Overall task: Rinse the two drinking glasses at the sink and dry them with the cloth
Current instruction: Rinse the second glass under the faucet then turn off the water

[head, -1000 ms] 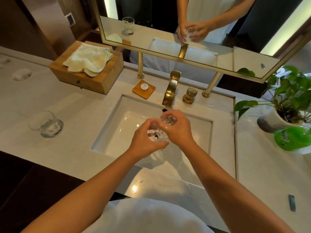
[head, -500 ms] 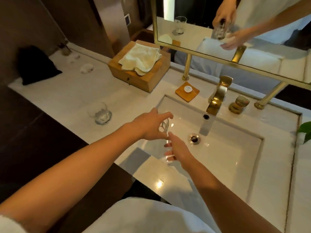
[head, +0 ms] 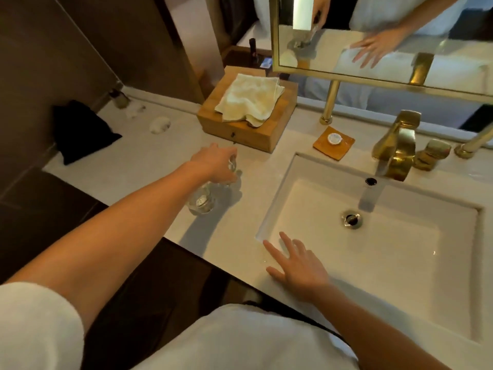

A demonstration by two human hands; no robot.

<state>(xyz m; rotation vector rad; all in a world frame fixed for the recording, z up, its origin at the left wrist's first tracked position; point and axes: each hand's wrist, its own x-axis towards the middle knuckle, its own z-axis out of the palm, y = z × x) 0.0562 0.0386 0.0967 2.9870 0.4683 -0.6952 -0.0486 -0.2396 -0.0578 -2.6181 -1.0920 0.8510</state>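
Observation:
My left hand [head: 213,162] reaches over the white counter [head: 149,161] left of the sink [head: 373,249] and grips a clear drinking glass [head: 232,164], mostly hidden by my fingers. Just below that hand a second clear glass [head: 201,203] stands on the counter. My right hand [head: 298,265] hovers with fingers spread over the sink's front left corner and holds nothing. The folded pale cloth [head: 248,98] lies on a wooden box [head: 253,134] behind the glasses.
A gold faucet [head: 394,148] and gold handle [head: 432,154] stand behind the basin, with the drain [head: 352,218] below. An orange coaster [head: 334,142] carries a small white cap. A black pouch [head: 80,129] lies at the far left. A gold-framed mirror [head: 373,73] hangs above.
My left hand carried the glass out of the sink to the left, over the counter beside the other glass. My right hand let go and opened over the sink's front edge.

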